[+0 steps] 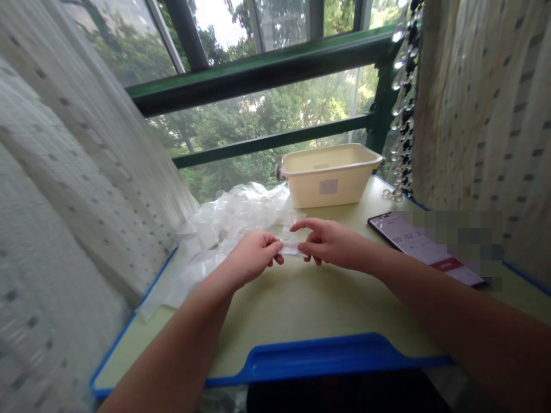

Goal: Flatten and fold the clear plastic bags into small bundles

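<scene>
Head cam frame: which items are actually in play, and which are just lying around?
In play: left hand and right hand, each pinching one end of the small clear plastic piece; crumpled plastic pile beside the left hand, likely related.
Lying about: cream bin at the back of the table, phone on the right, bead string hanging behind it.

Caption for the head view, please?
Left hand and right hand pinch a clear plastic piece over a green desk, near crumpled plastic, a cream bin and a phone.

Head camera, looking forward-down, close over desk [322, 301], facing window [258, 123].
</scene>
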The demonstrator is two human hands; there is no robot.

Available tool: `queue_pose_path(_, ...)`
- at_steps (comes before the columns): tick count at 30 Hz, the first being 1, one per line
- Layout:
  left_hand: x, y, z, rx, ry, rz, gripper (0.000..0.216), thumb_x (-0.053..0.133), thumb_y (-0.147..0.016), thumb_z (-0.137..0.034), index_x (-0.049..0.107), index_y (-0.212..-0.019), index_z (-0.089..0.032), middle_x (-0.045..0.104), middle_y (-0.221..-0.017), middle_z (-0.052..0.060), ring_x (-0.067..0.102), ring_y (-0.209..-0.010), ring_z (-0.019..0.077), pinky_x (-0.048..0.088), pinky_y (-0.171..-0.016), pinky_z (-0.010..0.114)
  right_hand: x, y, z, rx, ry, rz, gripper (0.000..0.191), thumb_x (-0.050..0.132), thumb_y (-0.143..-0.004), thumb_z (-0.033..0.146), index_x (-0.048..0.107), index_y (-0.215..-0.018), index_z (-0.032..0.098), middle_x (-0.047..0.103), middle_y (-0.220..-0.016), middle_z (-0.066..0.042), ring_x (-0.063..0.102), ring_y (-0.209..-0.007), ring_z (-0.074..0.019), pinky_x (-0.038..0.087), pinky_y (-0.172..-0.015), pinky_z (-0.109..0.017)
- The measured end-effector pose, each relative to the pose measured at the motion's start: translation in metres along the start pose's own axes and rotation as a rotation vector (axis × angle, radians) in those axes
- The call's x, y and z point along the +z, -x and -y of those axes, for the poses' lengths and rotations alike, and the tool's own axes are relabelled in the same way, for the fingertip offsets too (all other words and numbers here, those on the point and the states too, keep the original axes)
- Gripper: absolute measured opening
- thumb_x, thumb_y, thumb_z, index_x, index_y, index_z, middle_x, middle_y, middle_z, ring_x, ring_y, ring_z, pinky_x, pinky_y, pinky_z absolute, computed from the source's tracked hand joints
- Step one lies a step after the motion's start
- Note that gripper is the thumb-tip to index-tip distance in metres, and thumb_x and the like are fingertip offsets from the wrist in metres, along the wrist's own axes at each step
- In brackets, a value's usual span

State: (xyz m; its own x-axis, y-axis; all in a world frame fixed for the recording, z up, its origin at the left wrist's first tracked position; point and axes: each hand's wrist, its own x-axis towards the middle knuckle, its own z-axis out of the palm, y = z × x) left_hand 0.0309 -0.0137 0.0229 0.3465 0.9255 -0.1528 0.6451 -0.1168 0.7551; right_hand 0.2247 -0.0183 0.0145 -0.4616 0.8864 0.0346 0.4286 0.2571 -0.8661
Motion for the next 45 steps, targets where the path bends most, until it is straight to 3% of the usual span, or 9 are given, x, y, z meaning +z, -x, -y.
queue_pose_path(6,-0.012,0.005,-0.004,-0.009,0.2,0.093,0.025,0.053,-0.076,-0.038,0.059,-0.074,-0.013,0.058,-0.063,0.001,0.039,-0.048,0.0062,0.029,-0.045,0.018,-0.006,-0.004,-0.003,0.027,-0.173,0.093,0.025,0.058,-0.078,0.033,0.057,-0.092,0.014,0.065,-0.072,-0.004,0.051,-0.052,-0.0068,0.04,-0.047,-0.019)
queue_pose_path(9,-0.016,0.008,-0.006,-0.003,0.25,0.096,0.026,0.053,-0.076,-0.038,0.058,-0.07,-0.013,0.056,-0.061,-0.001,0.038,-0.047,0.0055,0.027,-0.045,0.018,-0.011,-0.002,0.001,0.002,-0.204,0.09,0.029,0.056,-0.079,0.038,0.057,-0.094,0.014,0.065,-0.072,-0.004,0.052,-0.053,-0.0076,0.04,-0.047,-0.02)
queue_pose_path(11,-0.016,0.008,-0.007,0.009,0.209,0.054,0.028,0.052,-0.077,-0.039,0.058,-0.068,-0.013,0.054,-0.059,-0.001,0.036,-0.047,0.0057,0.027,-0.045,0.019,-0.012,0.001,0.005,-0.042,-0.098,0.0,0.034,0.054,-0.08,0.041,0.056,-0.101,0.014,0.065,-0.07,-0.004,0.054,-0.054,-0.0089,0.04,-0.048,-0.021)
queue_pose_path(14,-0.013,0.007,-0.004,0.048,0.094,-0.029,0.03,0.049,-0.079,-0.04,0.06,-0.068,-0.014,0.054,-0.057,-0.002,0.036,-0.047,0.0068,0.027,-0.045,0.02,-0.011,0.004,0.007,-0.166,0.146,-0.246,0.036,0.055,-0.078,0.043,0.059,-0.102,0.017,0.065,-0.074,-0.004,0.054,-0.057,-0.01,0.041,-0.052,-0.022)
queue_pose_path(16,-0.012,0.006,-0.003,0.081,0.022,-0.072,0.031,0.047,-0.08,-0.04,0.061,-0.07,-0.015,0.054,-0.058,-0.001,0.037,-0.047,0.0078,0.028,-0.046,0.02,-0.009,0.005,0.006,-0.178,0.19,-0.294,0.034,0.057,-0.077,0.042,0.061,-0.098,0.016,0.065,-0.077,-0.005,0.055,-0.06,-0.0108,0.042,-0.054,-0.023)
queue_pose_path(23,-0.013,0.01,-0.008,0.16,-0.026,-0.043,0.031,0.046,-0.081,-0.039,0.062,-0.071,-0.015,0.056,-0.059,-0.002,0.04,-0.05,0.0088,0.03,-0.048,0.02,-0.011,-0.002,-0.002,0.067,-0.098,-0.002,0.038,0.06,-0.076,0.036,0.06,-0.108,0.016,0.064,-0.093,-0.008,0.058,-0.067,-0.0117,0.045,-0.052,-0.022)
queue_pose_path(28,-0.014,0.012,-0.009,0.184,0.099,0.042,0.028,0.049,-0.082,-0.038,0.062,-0.075,-0.014,0.057,-0.063,-0.001,0.039,-0.051,0.0074,0.029,-0.048,0.019,-0.014,-0.002,-0.002,0.086,-0.27,0.22,0.03,0.059,-0.077,0.038,0.064,-0.087,0.01,0.062,-0.066,-0.004,0.052,-0.055,-0.0079,0.042,-0.052,-0.021)
queue_pose_path(37,-0.014,0.009,-0.006,0.223,0.549,0.176,0.025,0.056,-0.079,-0.038,0.057,-0.079,-0.013,0.053,-0.062,-0.002,0.035,-0.048,0.0038,0.024,-0.046,0.018,-0.013,0.001,0.001,-0.075,-0.448,0.219,0.026,0.06,-0.077,0.038,0.06,-0.081,0.012,0.058,-0.063,0.0,0.051,-0.055,-0.0073,0.039,-0.051,-0.02)
queue_pose_path(45,-0.009,0.007,-0.008,0.263,0.577,0.133,0.025,0.057,-0.079,-0.037,0.058,-0.079,-0.012,0.052,-0.06,-0.002,0.035,-0.048,0.0032,0.025,-0.046,0.017,-0.019,0.008,0.01,-0.088,-0.479,0.255,0.022,0.061,-0.078,0.033,0.062,-0.084,0.012,0.061,-0.065,-0.001,0.05,-0.054,-0.0067,0.039,-0.051,-0.02)
